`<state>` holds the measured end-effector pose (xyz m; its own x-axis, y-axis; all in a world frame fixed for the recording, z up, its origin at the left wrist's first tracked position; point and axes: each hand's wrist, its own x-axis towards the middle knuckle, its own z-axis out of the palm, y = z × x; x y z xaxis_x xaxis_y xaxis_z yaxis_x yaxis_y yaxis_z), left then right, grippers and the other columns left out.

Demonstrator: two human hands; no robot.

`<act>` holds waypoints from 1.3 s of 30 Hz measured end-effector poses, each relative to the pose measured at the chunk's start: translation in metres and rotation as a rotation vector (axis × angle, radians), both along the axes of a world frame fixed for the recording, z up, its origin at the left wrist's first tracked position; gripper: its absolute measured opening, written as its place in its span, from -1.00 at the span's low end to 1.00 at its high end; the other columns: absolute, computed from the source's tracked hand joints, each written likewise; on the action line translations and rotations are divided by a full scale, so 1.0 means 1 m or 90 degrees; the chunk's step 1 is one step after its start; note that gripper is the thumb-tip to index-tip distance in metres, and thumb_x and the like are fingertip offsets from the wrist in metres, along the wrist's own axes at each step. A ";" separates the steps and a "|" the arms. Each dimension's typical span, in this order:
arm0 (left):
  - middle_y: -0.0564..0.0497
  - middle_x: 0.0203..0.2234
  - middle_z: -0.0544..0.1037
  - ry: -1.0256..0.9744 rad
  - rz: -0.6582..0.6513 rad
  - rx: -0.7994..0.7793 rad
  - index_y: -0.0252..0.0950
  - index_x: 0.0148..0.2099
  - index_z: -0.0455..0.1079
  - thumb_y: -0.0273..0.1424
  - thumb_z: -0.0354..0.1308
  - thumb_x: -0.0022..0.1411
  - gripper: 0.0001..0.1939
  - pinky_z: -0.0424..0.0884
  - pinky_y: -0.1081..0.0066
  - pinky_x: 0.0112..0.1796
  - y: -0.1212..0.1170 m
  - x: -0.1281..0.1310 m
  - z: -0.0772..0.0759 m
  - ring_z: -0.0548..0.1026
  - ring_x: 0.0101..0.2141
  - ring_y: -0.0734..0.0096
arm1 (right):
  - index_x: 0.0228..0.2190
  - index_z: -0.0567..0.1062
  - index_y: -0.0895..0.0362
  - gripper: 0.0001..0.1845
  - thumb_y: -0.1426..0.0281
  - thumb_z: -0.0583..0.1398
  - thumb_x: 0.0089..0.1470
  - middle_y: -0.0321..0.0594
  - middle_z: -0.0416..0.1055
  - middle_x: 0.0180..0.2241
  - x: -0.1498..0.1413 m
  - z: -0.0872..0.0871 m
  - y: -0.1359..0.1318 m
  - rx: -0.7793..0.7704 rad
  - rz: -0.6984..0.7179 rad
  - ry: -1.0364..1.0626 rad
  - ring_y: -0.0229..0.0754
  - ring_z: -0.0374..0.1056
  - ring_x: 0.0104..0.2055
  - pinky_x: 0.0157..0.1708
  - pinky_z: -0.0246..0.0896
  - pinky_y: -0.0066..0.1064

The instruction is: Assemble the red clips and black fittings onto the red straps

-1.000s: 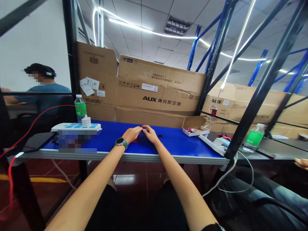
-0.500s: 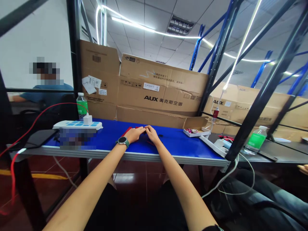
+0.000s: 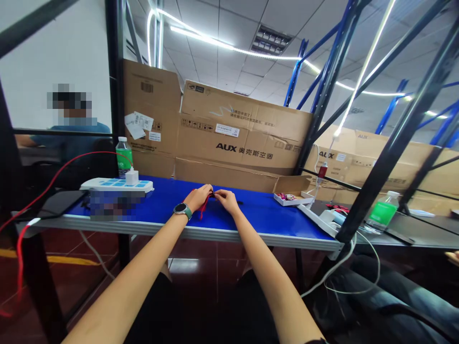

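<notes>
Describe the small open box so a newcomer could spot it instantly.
On the blue tabletop, go right past the right hand. Near the cardboard wall sits a small white-sided box, lid raised. Unlike the white power strip beside it, it holds small reddish items.

Over the counter (image 3: 265,222) before you, your 2 hands (image 3: 198,197) are between the power strip (image 3: 91,184) at left and the box (image 3: 287,202) at right; a bottle (image 3: 124,156) stands behind the strip.

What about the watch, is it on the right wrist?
No, the watch is strapped just behind the left hand, and none shows behind the right hand.
</notes>
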<state>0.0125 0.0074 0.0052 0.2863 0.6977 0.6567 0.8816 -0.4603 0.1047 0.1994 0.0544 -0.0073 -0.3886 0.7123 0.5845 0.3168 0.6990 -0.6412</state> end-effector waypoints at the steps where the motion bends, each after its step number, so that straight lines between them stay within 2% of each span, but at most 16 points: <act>1: -0.09 -0.14 0.55 -0.009 -0.003 0.006 -0.22 -0.01 0.35 -0.31 -0.09 0.48 -0.78 0.36 0.41 -0.24 0.001 0.000 0.000 0.55 -0.21 0.29 | -0.24 0.60 0.10 -0.72 0.20 0.19 0.15 -0.20 0.61 -0.32 0.000 0.000 -0.001 0.001 -0.003 0.000 -0.15 0.52 -0.34 -0.20 0.38 -0.36; 3: -0.09 -0.16 0.56 -0.018 -0.013 0.029 -0.23 -0.03 0.36 -0.32 -0.07 0.48 -0.79 0.37 0.40 -0.21 0.002 -0.001 0.000 0.54 -0.21 0.28 | -0.22 0.60 0.09 -0.71 0.19 0.19 0.16 -0.21 0.61 -0.30 0.000 0.001 -0.003 0.004 0.001 0.001 -0.17 0.52 -0.41 -0.24 0.39 -0.36; 7: -0.10 -0.19 0.55 -0.058 -0.065 0.094 -0.25 -0.11 0.40 -0.34 -0.05 0.46 -0.79 0.38 0.36 -0.10 0.004 -0.006 -0.001 0.52 -0.17 0.28 | -0.18 0.58 0.08 -0.65 0.11 0.17 0.19 -0.23 0.61 -0.26 0.000 0.002 -0.009 0.003 0.021 0.006 -0.27 0.42 -0.61 -0.46 0.33 -0.44; 11: -0.06 -0.23 0.59 -0.127 -0.116 0.104 -0.25 -0.15 0.46 -0.35 -0.01 0.43 -0.78 0.41 0.35 -0.05 0.008 -0.009 -0.003 0.54 -0.17 0.31 | -0.13 0.52 0.05 -0.64 0.09 0.12 0.23 -0.27 0.59 -0.29 -0.002 0.003 -0.015 0.003 0.017 -0.015 -0.31 0.39 -0.64 -0.58 0.24 -0.50; 15: -0.03 -0.18 0.65 -0.156 -0.161 0.078 -0.24 -0.11 0.53 -0.37 0.01 0.40 -0.76 0.43 0.34 -0.03 0.011 -0.010 -0.005 0.58 -0.14 0.32 | -0.13 0.48 0.03 -0.67 0.12 0.08 0.25 -0.31 0.57 -0.34 -0.002 0.003 -0.016 0.002 -0.004 -0.035 -0.29 0.38 -0.66 -0.64 0.18 -0.51; 21: -0.05 -0.16 0.67 -0.164 -0.197 0.049 -0.24 -0.10 0.58 -0.34 0.05 0.38 -0.74 0.45 0.34 -0.01 0.014 -0.010 -0.007 0.60 -0.12 0.29 | -0.29 0.48 0.06 -0.70 0.13 0.09 0.23 -0.27 0.58 -0.35 0.001 0.002 -0.014 0.018 -0.033 -0.040 -0.27 0.36 -0.68 -0.69 0.14 -0.48; 28: -0.03 -0.23 0.65 -0.140 -0.184 0.024 -0.24 -0.15 0.54 -0.40 0.05 0.35 -0.78 0.45 0.37 -0.08 0.011 -0.011 -0.005 0.58 -0.19 0.32 | -0.34 0.57 0.10 -0.57 0.07 0.08 0.27 -0.26 0.56 -0.44 0.000 0.005 -0.015 0.016 -0.032 -0.050 -0.25 0.39 -0.63 -0.52 0.27 -0.46; 31: -0.06 -0.25 0.63 -0.141 -0.172 0.051 -0.26 -0.17 0.50 -0.43 0.03 0.36 -0.80 0.43 0.35 -0.10 0.010 -0.009 -0.005 0.56 -0.19 0.30 | -0.24 0.58 0.10 -0.50 0.02 0.02 0.30 -0.25 0.57 -0.38 -0.003 0.004 -0.012 -0.017 -0.010 -0.020 -0.24 0.47 -0.50 -0.38 0.33 -0.46; 35: -0.05 -0.30 0.61 -0.120 -0.178 0.039 -0.25 -0.24 0.46 -0.43 -0.01 0.38 -0.78 0.42 0.37 -0.16 0.008 -0.007 -0.004 0.56 -0.24 0.30 | -0.11 0.51 0.12 -0.55 0.03 0.20 0.16 -0.22 0.57 -0.32 -0.006 -0.001 -0.001 -0.055 0.055 0.043 -0.18 0.51 -0.26 -0.18 0.37 -0.39; 39: -0.04 -0.29 0.61 -0.113 -0.155 0.023 -0.23 -0.22 0.44 -0.43 -0.01 0.38 -0.81 0.41 0.38 -0.16 0.004 -0.004 -0.001 0.56 -0.23 0.30 | -0.09 0.46 0.13 -0.56 0.09 0.23 0.11 -0.21 0.55 -0.33 -0.007 -0.004 0.007 -0.086 0.093 0.095 -0.17 0.50 -0.23 -0.12 0.39 -0.33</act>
